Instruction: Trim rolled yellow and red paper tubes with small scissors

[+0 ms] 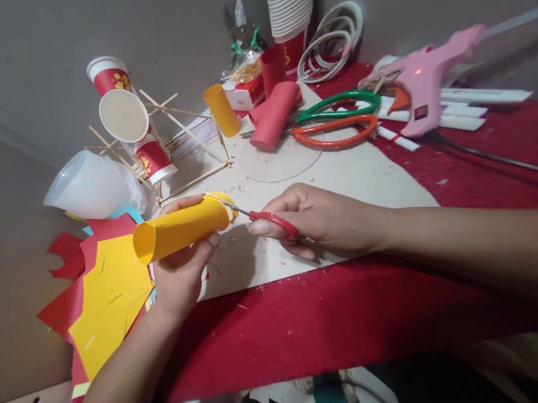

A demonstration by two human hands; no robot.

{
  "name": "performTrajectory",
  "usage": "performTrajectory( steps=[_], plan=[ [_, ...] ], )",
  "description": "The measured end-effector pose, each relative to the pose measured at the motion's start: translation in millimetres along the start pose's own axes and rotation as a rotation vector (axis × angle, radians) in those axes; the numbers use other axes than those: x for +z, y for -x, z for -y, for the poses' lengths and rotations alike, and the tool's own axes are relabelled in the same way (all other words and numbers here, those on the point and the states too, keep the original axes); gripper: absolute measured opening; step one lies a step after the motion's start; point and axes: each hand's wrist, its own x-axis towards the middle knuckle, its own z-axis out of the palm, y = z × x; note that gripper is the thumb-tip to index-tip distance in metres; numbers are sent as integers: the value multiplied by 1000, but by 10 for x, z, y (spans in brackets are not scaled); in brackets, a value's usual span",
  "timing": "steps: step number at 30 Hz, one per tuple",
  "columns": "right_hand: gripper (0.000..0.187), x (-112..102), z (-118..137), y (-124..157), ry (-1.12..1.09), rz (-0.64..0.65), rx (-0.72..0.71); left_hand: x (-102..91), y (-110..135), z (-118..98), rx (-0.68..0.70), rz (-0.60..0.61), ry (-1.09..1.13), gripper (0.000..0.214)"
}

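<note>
Grey walls [47, 39] stand close around a table spread with red cloth [318, 329], and over the cloth lies a pale board [371, 179] specked with little scraps. Above its near edge, the person's left hand [185, 264] is wrapped around a yellow paper tube [185, 231], which lies nearly level with one round mouth facing left. The right hand [317, 218] is closed on the handles of small red scissors [257, 215] — the blades reach the tube's right end, where the paper flares out unevenly. How far the blades are parted, I can't tell from here.

Left of the tube, yellow paper [104, 286] overlaps red sheets [65, 309]. Behind the left hand, thin wooden sticks [195, 181] make a frame beside some red-and-white paper cups [123, 115]. Farther back, an orange-yellow tube [222, 111] stands upright near a red tube [276, 116] lying tilted. Bigger scissors with green and orange handles [337, 114] rest to its right — and past them sits a pink glue gun [426, 84], its small light glowing.
</note>
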Motion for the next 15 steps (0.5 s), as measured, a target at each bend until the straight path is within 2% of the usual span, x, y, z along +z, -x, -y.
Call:
performTrajectory(
  steps=[15],
  plan=[
    [58, 25, -5, 1, -30, 20, -14, 10, -7, -1, -9, -19, 37, 43]
  ],
)
